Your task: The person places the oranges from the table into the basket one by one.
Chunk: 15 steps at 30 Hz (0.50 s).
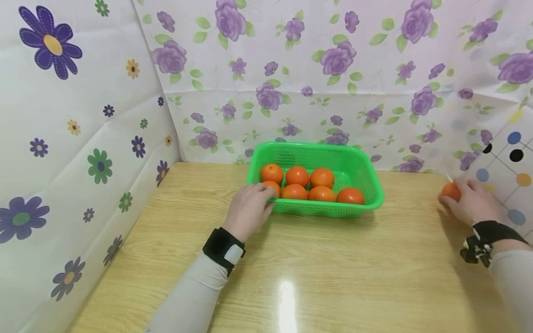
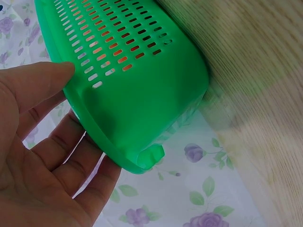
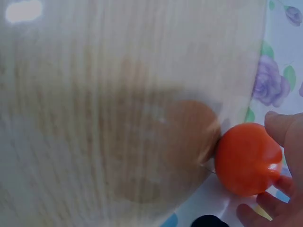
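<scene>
A green plastic basket [image 1: 362, 210] with slotted walls stands by the back wall. Several round orange-red fruits [image 1: 322, 177] lie in it. My left hand [image 1: 250, 208] grips the basket's front rim near its left corner; the left wrist view shows the thumb [image 2: 52, 80] on one side of the rim and fingers on the other. Far to the right, my right hand [image 1: 474, 201] holds a single round fruit [image 3: 246, 158] at the table's right edge. That fruit is smooth and glossy, with thumb and fingers about it. Its exact kind is not clear.
The wooden table [image 1: 325, 268] carries the basket. White cloth with purple flowers [image 1: 268, 97] hangs behind it. Another flowered sheet [image 1: 100, 166] closes the left side, and a dotted sheet [image 1: 516, 180] stands close by the right hand.
</scene>
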Available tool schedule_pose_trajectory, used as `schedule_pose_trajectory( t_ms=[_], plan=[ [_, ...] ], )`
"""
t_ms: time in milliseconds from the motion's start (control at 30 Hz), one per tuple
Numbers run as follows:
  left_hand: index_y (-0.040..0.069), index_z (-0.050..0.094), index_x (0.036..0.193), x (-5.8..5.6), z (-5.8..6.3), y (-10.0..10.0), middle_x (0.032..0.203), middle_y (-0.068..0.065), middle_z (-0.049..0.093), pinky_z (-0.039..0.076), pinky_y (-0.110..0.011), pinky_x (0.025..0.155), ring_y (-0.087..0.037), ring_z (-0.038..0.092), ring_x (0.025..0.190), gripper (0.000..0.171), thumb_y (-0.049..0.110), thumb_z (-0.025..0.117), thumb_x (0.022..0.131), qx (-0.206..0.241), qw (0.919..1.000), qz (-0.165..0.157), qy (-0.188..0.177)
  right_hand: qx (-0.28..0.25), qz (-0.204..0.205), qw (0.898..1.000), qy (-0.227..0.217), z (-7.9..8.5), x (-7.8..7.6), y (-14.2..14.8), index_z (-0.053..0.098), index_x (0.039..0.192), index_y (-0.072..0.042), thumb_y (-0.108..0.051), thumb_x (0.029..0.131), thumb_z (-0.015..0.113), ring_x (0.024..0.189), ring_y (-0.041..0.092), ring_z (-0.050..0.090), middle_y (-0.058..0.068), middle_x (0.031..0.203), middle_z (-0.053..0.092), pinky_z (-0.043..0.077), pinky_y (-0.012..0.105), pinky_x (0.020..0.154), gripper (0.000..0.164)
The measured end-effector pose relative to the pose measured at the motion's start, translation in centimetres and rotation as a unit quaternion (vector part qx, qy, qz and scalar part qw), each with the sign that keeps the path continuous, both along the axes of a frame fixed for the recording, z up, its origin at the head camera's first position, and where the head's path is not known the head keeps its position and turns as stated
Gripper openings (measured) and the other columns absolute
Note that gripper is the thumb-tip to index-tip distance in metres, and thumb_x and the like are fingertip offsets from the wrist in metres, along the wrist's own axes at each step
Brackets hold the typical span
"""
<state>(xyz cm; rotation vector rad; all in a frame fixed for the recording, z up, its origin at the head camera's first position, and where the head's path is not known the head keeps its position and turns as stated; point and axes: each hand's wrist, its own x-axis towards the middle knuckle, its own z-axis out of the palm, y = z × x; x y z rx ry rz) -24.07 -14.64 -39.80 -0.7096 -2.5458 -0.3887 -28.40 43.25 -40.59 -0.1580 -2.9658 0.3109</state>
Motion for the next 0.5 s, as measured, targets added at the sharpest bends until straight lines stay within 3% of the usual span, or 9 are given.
schedule_pose_trajectory(
  t_ms=[267,500],
  plan=[
    [0.015,0.080,0.106,0.1,0.0,0.0,0.102,-0.003,0.076,0.056,-0.040,0.079,-0.026,0.068,0.088,0.019,0.011,0.092,0.092,0.007,0.9999,-0.004,0.006,-0.002,0.018,0.999,0.033,-0.9,-0.3,0.6,0.029,0.161,0.012,-0.024,0.112,0.062,0.121,0.075,0.039,0.049,0.147,0.027,0.036,0.084,0.100,0.069],
    [0.014,0.080,0.108,0.1,0.0,0.0,0.103,-0.004,0.076,0.057,-0.042,0.080,-0.027,0.069,0.090,0.019,0.011,0.091,0.092,0.006,1.0000,-0.003,0.000,-0.022,0.040,0.999,0.022,-1.9,-1.4,2.2,0.032,0.158,0.013,-0.029,0.110,0.066,0.115,0.076,0.041,0.051,0.145,0.027,0.039,0.083,0.092,0.072]
  ],
)
